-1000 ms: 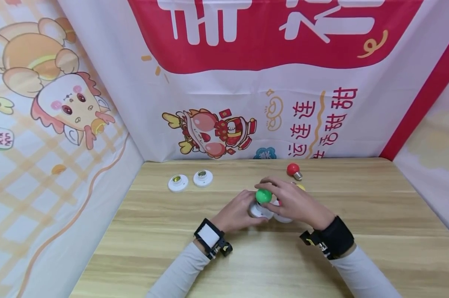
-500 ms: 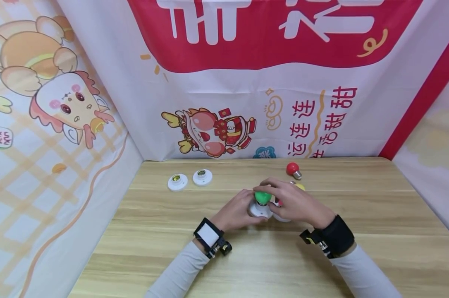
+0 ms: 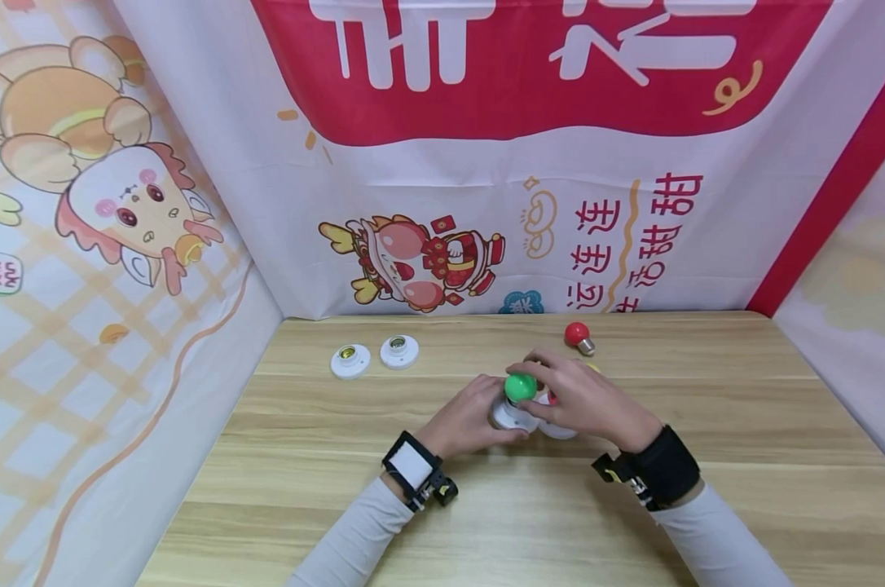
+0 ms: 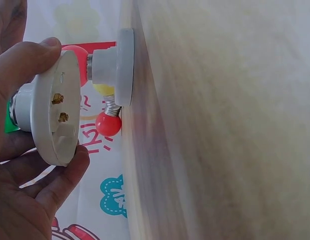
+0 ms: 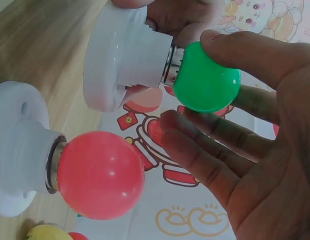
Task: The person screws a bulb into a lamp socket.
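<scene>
My left hand [image 3: 460, 420] grips a white round lamp holder [image 4: 47, 112] by the rim of its base, thumb on one side and fingers on the other. The holder is raised off the table, and its underside with brass screws shows in the left wrist view. A green light bulb [image 5: 207, 80] sits with its metal cap in the holder's mouth, a band of the cap still visible. My right hand [image 3: 589, 403] pinches the green globe between thumb and fingers. Close beside stands a second lamp holder [image 5: 22, 155] with a pinkish-red bulb [image 5: 102, 175] in it.
Two bulbless lamp holders, a left one [image 3: 350, 361] and a right one [image 3: 400, 352], lie at the back left. A loose red bulb [image 3: 578, 334] lies near the back edge, with a yellow bulb [image 4: 103, 90] partly hidden behind the right hand. A printed cloth [image 3: 428, 179] hangs behind the table.
The right fingers have shifted slightly round the green bulb, and the bulb's tilt has changed a little. My left hand keeps its place on the lamp holder.
</scene>
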Available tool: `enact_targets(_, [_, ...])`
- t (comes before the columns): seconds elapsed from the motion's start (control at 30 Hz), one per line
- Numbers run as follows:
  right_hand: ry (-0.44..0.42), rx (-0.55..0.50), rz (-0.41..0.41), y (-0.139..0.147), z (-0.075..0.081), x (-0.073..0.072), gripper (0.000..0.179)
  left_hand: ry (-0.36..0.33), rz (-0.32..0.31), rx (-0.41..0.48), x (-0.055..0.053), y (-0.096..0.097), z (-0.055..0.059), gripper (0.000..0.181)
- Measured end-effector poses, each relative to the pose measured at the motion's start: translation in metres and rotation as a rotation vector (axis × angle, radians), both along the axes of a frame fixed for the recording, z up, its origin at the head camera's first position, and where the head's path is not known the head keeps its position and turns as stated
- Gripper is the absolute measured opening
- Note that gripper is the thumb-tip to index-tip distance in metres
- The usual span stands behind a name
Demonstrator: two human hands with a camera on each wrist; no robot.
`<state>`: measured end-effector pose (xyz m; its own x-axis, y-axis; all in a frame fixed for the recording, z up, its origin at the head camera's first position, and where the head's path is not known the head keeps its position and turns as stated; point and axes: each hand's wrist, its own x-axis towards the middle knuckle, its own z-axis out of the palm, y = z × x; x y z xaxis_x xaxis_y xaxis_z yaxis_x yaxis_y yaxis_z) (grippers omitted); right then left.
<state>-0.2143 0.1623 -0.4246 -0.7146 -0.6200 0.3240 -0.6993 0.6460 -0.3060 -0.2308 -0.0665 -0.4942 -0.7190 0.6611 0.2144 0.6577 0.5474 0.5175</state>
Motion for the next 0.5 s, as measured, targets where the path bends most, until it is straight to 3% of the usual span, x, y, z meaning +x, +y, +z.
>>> enact_targets(0.5, [0.0,0.055,0.054,-0.0011,0.0032,0.0026,0.051,0.019,-0.003,0.018,0.0008,-0.0022,0.0004,0.082])
